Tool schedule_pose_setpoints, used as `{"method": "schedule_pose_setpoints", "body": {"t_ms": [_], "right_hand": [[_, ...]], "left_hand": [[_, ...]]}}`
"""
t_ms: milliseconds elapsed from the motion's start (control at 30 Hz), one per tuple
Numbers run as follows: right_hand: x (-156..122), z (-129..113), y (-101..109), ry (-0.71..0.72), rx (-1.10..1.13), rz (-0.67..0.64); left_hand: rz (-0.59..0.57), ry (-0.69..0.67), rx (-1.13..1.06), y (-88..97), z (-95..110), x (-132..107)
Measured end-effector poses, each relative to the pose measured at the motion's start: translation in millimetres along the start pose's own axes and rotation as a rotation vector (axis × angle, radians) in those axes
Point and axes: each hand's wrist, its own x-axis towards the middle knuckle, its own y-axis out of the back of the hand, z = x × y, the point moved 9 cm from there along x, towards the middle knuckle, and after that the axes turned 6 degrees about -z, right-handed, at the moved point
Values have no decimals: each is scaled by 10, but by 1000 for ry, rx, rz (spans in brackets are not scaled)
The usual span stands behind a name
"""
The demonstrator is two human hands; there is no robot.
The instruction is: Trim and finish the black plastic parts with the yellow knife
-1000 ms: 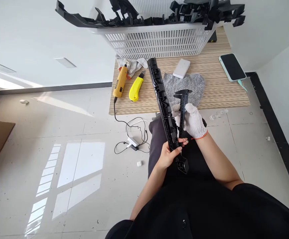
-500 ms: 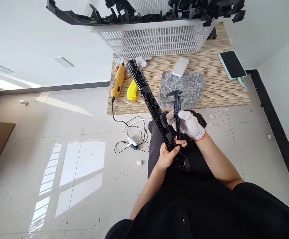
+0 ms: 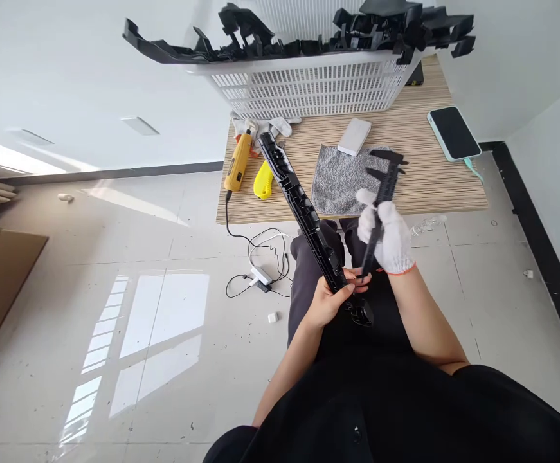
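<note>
Right, the bare left hand (image 3: 325,303) has its thumb and fingers closed round the black plastic strip (image 3: 303,209), near the lower end, and the strip slants up and leftward from the lap. Some of those fingers vanish behind it, and its bottom end is hard to pick out against the black clothing. Across from it, the gloved right hand (image 3: 391,241) grips the caliper (image 3: 386,186), tilted, jaws apart. It's blurred, too blurred for its scale to be read! Its tail drops close to the left fingertips; touching or not, I can't tell. Over on the table (image 3: 446,186), the strip hides part of the yellow knife (image 3: 263,182), which lies just beside the yellow power tool (image 3: 238,164). There's dark lettering on that tool, too small to make out. And behind, the white basket (image 3: 303,90), loaded with black parts (image 3: 380,38), runs out of view at the top and covers part of a dark box (image 3: 415,76), its yellow marking unreadable.
</note>
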Motion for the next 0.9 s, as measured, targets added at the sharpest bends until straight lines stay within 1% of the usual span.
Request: {"method": "schedule_pose_setpoints", "body": {"t_ms": [67,133,233,300,467,567,700,900], "right_hand": [[32,-110,-40,7,10,-53],[42,-169,-100,-21,-63,-97],[3,-207,-137,-61,-225,-66],[-52,-224,-152,-81,-289,-34],[-202,-298,-243,-92,-379,-60],[-263,-319,-300,-95,-383,-69],[-295,-347,-357,-70,-386,-55],[-291,-346,-380,-68,-356,-75]], "left_hand": [[-48,23,63,-38,-10,15],[-98,32,115,-89,-21,35],[-158,37,123,-174,-54,63],[-182,39,114,-216,-75,72],[-186,39,124,-219,-72,60],[-178,42,135,-211,-73,60],[-169,30,163,-216,-88,77],[-164,10,184,-177,-89,70]]}}
